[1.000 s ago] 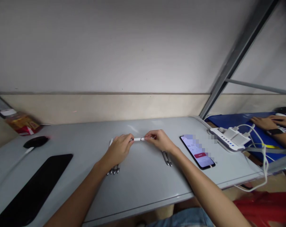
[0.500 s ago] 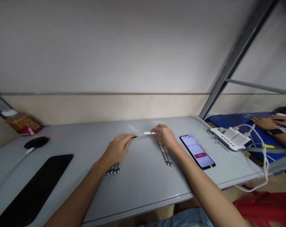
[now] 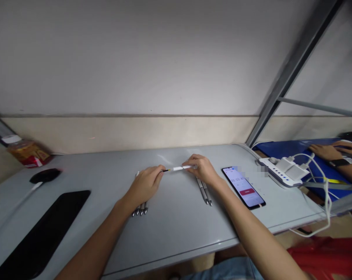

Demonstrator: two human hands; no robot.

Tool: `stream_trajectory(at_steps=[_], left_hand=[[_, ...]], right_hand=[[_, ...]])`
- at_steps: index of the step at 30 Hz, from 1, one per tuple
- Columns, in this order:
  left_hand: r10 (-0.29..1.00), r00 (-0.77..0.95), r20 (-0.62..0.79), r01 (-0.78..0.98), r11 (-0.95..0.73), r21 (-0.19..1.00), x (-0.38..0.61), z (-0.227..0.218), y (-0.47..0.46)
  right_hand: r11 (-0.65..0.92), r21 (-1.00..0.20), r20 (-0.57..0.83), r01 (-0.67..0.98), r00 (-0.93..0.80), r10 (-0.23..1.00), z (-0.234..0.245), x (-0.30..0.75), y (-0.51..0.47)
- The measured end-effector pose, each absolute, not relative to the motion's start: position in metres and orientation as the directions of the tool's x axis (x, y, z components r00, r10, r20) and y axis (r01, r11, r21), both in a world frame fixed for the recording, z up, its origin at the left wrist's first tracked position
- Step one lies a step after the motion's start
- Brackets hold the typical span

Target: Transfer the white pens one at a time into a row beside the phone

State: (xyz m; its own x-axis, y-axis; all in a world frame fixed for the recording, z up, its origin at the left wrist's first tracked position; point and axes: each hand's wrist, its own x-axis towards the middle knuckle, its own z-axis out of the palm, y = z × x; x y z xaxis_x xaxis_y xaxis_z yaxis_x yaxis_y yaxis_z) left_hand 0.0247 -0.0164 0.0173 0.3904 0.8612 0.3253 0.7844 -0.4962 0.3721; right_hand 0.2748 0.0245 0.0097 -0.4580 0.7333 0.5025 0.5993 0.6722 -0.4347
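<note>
My left hand (image 3: 147, 182) is closed, its fingertips pinching a thin pen refill (image 3: 166, 170) that shows dark with a yellowish part. The refill's far end meets the white pen barrel (image 3: 178, 168); whether it sits inside cannot be told. My right hand (image 3: 201, 169) is closed around the other end of that barrel. Below my left wrist lies a row of several grey pens (image 3: 140, 210) with shiny ends, partly hidden by the hand. Two more grey pens (image 3: 205, 194) lie side by side under my right hand, their upper ends covered.
Right of my right arm lies a lit phone (image 3: 243, 187), beside a white power strip (image 3: 281, 173) with plugs and cables. At left are a black mat (image 3: 44, 233), a black oval device (image 3: 44, 176) and a bottle (image 3: 28, 151). Another person's hands (image 3: 324, 151) rest far right.
The white barrel has shifted left and slightly down, closing the gap to the refill. More of the barrel shows outside my right fingers. My left hand has barely moved.
</note>
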Motion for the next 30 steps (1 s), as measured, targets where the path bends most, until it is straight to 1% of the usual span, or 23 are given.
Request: stream_trajectory(at_steps=[4, 7, 10, 14, 18, 22, 25, 30], left_hand=[[0.864, 0.393, 0.315, 0.783, -0.494, 0.379, 0.028, 0.015, -0.018], [0.865, 0.402, 0.301, 0.772, -0.497, 0.395, 0.029, 0.012, -0.019], [0.848, 0.440, 0.297, 0.747, -0.529, 0.404, 0.028, 0.010, -0.019], [0.827, 0.471, 0.308, 0.733, -0.561, 0.385, 0.027, 0.009, -0.019], [0.814, 0.489, 0.314, 0.728, -0.579, 0.368, 0.027, 0.009, -0.019], [0.803, 0.494, 0.334, 0.723, -0.593, 0.356, 0.027, 0.011, -0.018], [0.796, 0.493, 0.351, 0.719, -0.600, 0.351, 0.027, 0.012, -0.017], [0.816, 0.465, 0.342, 0.751, -0.569, 0.336, 0.026, 0.011, -0.015]], right_hand=[[0.717, -0.450, 0.512, 0.533, -0.503, 0.696, 0.008, 0.266, 0.020], [0.723, -0.472, 0.504, 0.504, -0.519, 0.691, 0.009, 0.260, 0.016], [0.711, -0.526, 0.508, 0.467, -0.499, 0.703, 0.013, 0.257, 0.012], [0.684, -0.620, 0.489, 0.384, -0.492, 0.720, 0.018, 0.256, 0.011], [0.618, -0.708, 0.425, 0.341, -0.494, 0.759, 0.018, 0.254, 0.010], [0.491, -0.801, 0.285, 0.342, -0.502, 0.816, 0.017, 0.254, 0.008], [0.464, -0.811, 0.250, 0.357, -0.505, 0.826, 0.018, 0.255, 0.009], [0.490, -0.817, 0.311, 0.303, -0.485, 0.817, 0.020, 0.258, 0.010]])
